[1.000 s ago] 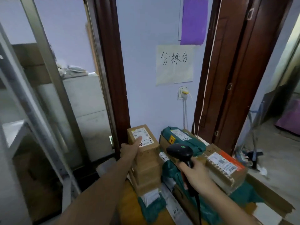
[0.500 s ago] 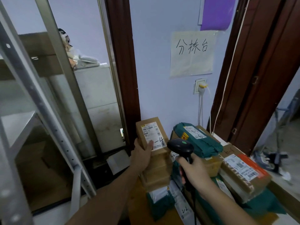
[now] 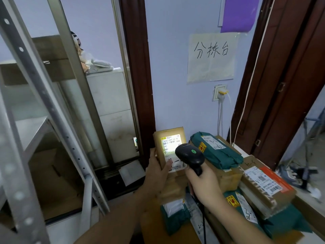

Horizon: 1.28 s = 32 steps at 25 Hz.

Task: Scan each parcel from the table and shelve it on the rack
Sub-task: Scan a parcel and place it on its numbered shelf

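A small brown cardboard parcel (image 3: 182, 133) with a white shipping label is tilted up at the left end of the parcel pile. My left hand (image 3: 158, 171) grips its left side, thumb on the label. My right hand (image 3: 204, 184) holds a black barcode scanner (image 3: 190, 154) by the handle, its head right in front of the label, which is lit bright by the scanner's light. A green dot glows on the scanner's top. The metal rack (image 3: 35, 95) stands at the left.
More parcels crowd the table (image 3: 151, 224): a green bag parcel (image 3: 218, 152), a brown box with an orange stripe (image 3: 267, 187), other green bags (image 3: 175, 217) lower down. A wall sign, socket with cable and dark door frames stand behind. A cardboard box (image 3: 52, 175) sits low in the rack.
My left hand has tilted the brown parcel up off the stack. The scanner has moved left, in front of its label, and the label is now lit.
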Each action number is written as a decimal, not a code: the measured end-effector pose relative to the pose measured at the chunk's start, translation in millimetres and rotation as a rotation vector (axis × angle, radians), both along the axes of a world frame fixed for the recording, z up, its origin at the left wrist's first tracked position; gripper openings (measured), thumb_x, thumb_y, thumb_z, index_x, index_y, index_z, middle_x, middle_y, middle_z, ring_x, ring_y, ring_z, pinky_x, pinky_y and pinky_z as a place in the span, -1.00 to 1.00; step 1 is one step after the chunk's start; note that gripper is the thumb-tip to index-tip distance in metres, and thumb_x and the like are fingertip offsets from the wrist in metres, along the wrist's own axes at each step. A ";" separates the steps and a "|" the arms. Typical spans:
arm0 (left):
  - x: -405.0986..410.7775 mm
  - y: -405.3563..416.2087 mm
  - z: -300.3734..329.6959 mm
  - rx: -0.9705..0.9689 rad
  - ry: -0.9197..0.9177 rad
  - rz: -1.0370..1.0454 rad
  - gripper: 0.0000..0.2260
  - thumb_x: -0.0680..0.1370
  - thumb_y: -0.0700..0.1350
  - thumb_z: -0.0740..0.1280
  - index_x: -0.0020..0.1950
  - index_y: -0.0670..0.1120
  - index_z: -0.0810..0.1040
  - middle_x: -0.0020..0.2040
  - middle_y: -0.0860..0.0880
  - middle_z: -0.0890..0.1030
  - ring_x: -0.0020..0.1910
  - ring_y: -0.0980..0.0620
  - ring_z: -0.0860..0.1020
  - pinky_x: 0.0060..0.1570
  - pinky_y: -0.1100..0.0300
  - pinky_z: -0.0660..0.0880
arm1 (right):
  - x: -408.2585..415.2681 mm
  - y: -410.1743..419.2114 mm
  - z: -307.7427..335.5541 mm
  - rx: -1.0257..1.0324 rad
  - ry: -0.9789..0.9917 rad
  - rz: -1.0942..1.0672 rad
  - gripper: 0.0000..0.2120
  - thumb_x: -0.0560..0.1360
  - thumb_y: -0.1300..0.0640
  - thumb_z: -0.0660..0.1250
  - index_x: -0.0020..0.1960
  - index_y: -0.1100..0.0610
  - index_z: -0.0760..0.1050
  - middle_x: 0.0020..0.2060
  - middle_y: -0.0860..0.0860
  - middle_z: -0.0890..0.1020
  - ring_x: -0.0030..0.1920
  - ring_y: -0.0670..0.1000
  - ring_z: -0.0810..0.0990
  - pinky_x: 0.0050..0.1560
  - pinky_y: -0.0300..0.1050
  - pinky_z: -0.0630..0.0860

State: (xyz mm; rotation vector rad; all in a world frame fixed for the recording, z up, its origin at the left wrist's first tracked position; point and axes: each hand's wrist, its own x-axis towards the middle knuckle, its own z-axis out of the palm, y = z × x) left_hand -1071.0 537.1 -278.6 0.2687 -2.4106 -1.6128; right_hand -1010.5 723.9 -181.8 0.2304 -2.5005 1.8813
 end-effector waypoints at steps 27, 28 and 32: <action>211.4 5.6 51.3 -0.111 -0.040 -0.124 -0.11 0.42 0.59 0.17 0.60 0.28 -0.13 0.61 -0.03 0.32 0.52 -0.16 0.37 0.50 -0.24 0.32 | 221.7 -9.5 53.5 0.010 0.064 -0.050 -0.96 0.55 0.20 0.32 -0.06 0.12 0.47 -0.51 -0.02 0.48 -0.56 -0.10 0.46 -0.47 -0.15 0.44; 221.7 1.4 53.1 -0.092 -0.047 -0.137 -0.08 0.34 0.67 0.13 0.57 0.34 -0.12 0.60 -0.01 0.35 0.51 -0.14 0.40 0.48 -0.24 0.34 | 233.7 -11.0 57.0 0.014 0.076 -0.042 -0.96 0.55 0.21 0.32 -0.06 0.12 0.47 -0.50 -0.01 0.48 -0.57 -0.10 0.46 -0.48 -0.15 0.44; 262.1 -7.3 64.3 -0.039 -0.019 -0.150 -0.05 0.32 0.69 0.17 0.59 0.33 -0.03 0.54 0.08 0.43 0.42 -0.02 0.50 0.40 -0.19 0.47 | 270.0 -11.9 65.5 0.023 0.125 -0.005 -0.92 0.55 0.17 0.34 -0.12 0.06 0.47 -0.50 -0.02 0.50 -0.54 -0.07 0.47 -0.44 -0.14 0.46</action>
